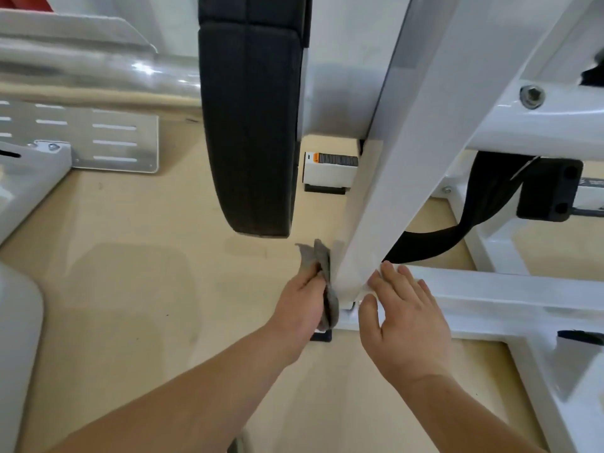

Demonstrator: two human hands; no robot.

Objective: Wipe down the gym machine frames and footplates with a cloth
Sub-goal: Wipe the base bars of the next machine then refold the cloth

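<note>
Grey cloth [319, 258] half hidden — label [333, 159] print unreadable.

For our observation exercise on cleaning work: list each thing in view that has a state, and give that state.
Left hand: grips the cloth.
Cloth: bunched, pressed against the frame post.
Right hand: open, fingers flat on the frame post's foot.
Black strap: slack, drooping beneath the frame.
Black pad: upright, off the floor.
</note>
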